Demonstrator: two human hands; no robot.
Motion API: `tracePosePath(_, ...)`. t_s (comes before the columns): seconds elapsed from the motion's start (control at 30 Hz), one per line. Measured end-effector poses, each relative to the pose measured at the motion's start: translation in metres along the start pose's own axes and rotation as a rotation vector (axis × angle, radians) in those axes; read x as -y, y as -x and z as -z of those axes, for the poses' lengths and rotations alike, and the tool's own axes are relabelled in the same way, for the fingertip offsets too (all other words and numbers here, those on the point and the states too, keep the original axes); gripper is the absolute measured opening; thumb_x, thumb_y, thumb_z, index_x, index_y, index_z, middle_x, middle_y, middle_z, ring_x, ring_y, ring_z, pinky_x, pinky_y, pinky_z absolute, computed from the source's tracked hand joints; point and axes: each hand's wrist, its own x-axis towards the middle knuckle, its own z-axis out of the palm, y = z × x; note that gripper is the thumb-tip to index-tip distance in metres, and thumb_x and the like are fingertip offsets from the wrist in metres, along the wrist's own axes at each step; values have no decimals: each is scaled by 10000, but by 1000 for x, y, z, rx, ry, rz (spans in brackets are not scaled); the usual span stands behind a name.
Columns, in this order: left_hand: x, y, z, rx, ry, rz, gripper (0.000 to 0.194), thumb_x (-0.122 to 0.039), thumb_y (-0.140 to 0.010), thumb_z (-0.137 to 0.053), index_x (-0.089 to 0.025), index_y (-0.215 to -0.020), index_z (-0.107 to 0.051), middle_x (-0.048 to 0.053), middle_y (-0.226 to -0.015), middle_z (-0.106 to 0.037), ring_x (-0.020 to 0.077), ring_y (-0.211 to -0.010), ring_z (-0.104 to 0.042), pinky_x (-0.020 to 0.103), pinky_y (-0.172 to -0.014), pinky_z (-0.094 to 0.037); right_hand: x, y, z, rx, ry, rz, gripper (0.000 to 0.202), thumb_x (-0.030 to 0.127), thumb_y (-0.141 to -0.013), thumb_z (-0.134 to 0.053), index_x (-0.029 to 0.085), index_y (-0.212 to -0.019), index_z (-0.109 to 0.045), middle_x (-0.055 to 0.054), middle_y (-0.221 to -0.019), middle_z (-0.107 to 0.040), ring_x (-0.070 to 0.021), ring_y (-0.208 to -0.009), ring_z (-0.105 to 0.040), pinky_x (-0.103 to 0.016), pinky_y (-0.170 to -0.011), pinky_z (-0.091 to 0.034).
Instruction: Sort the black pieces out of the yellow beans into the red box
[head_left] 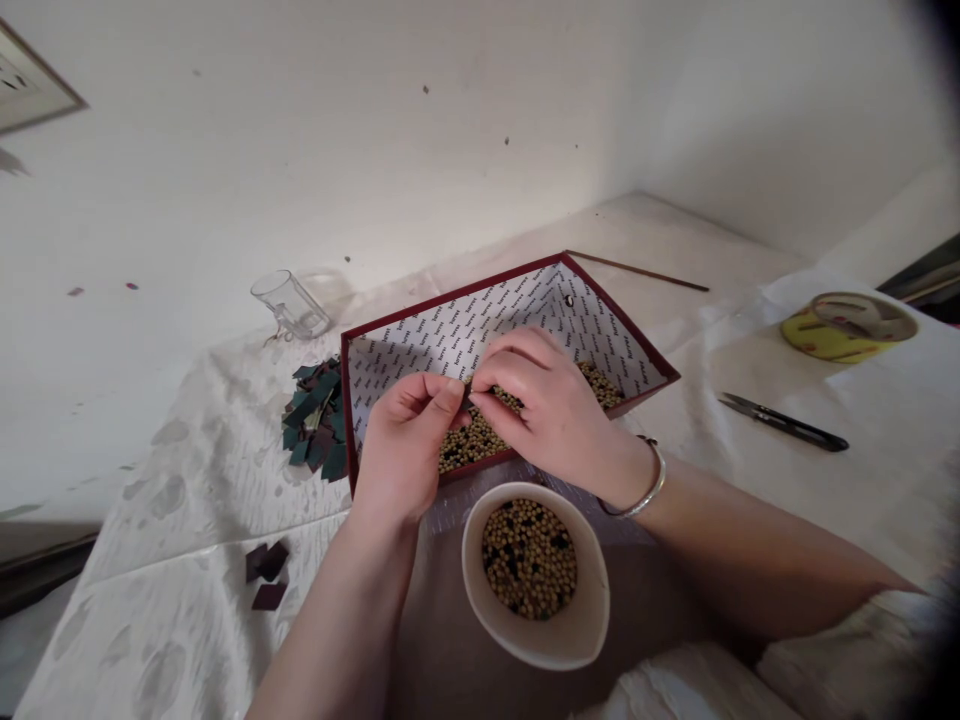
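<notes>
My left hand (409, 430) and my right hand (544, 400) meet fingertip to fingertip over a dark red box (454, 300). Both are closed in a pinch. A tiny dark bit shows between the fingertips, too small to name. Inside the box, whose lining is white with printed words, lie many small gold and dark beads (476, 445). Close below my hands stands a white paper cup (592, 620), holding more gold and dark beads (532, 560). A bracelet circles my right wrist.
Left of the box lies a heap of dark green and maroon squares (319, 415); several maroon pieces (268, 597) lie nearer. A clear glass mug (296, 308) stands behind. At right are black thread snips (787, 422), a yellow tin (832, 340) and a thin brown stick (637, 270).
</notes>
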Motion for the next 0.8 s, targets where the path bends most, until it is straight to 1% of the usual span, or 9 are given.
tracePosePath(0.13, -1, 0, -1, 2, 9, 5, 149, -306, -784, -747, -186, -715, -692, -19, -661, -633, 106, -638, -552, 235, -658, -456, 0, 0, -1, 21, 38, 30, 127, 154, -932, -490, 197, -837, -561, -64, -941, -589, -206, -935, -516, -386, -874, -457)
tracePosePath(0.27, 1, 0, 0, -37, -32, -4, 169, -331, -777, -748, -186, -711, -690, -22, -638, -624, 108, -614, -551, 233, -634, -439, -6, -1, -1, -34, 0, -66, 112, 118, -886, -516, 210, -823, -536, -58, -922, -582, -211, -947, -537, -383, -851, -466)
tracePosePath(0.4, -2, 0, 0, -38, -30, -9, 172, -334, -773, -743, -187, -705, -687, -22, -628, -618, 109, -600, -543, 235, -620, -436, 2, -3, 13, -62, -109, -40, 126, 97, -855, -532, 218, -821, -530, -31, -890, -587, -183, -916, -563, -364, -851, -472)
tracePosePath(0.47, -6, 1, -1, -46, -46, -5, 157, -313, -775, -733, -186, -697, -683, -21, -615, -613, 110, -582, -528, 236, -596, -427, 13, -3, 25, 59, -217, 34, 125, 100, -858, -537, 217, -814, -540, -22, -885, -593, -160, -893, -567, -331, -832, -481)
tracePosePath(0.57, -11, 2, -2, -57, -81, 18, 143, -290, -782, -717, -189, -688, -680, -22, -598, -607, 110, -558, -510, 236, -562, -408, 26, -4, 41, 401, -323, 169, 111, 138, -877, -581, 204, -787, -579, -16, -888, -615, -136, -868, -561, -284, -816, -481)
tracePosePath(0.6, -11, 2, -2, -56, -88, 20, 142, -289, -786, -713, -190, -689, -681, -24, -594, -604, 109, -558, -510, 235, -564, -408, 26, -4, 44, 470, -331, 183, 115, 161, -884, -596, 199, -776, -592, -14, -879, -622, -131, -846, -561, -273, -801, -479)
tracePosePath(0.67, -9, 2, -1, -49, -86, 2, 146, -299, -797, -707, -193, -699, -686, -28, -591, -599, 109, -573, -518, 233, -585, -415, 17, -5, 44, 473, -298, 135, 135, 205, -898, -604, 190, -765, -610, -12, -846, -627, -128, -802, -563, -269, -768, -473)
tracePosePath(0.77, -3, 0, 0, -55, -53, -17, 157, -321, -796, -717, -190, -715, -688, -25, -615, -612, 108, -594, -535, 232, -608, -422, -8, -6, 33, 328, -113, -51, 134, 227, -903, -583, 180, -786, -629, -26, -824, -632, -151, -796, -576, -298, -746, -458)
tracePosePath(0.8, -1, 0, 0, -60, -45, -15, 161, -327, -792, -721, -188, -719, -687, -23, -625, -618, 108, -596, -539, 233, -611, -424, -17, -6, 28, 329, -30, -131, 117, 220, -891, -588, 174, -796, -638, -39, -834, -642, -165, -802, -583, -307, -733, -452)
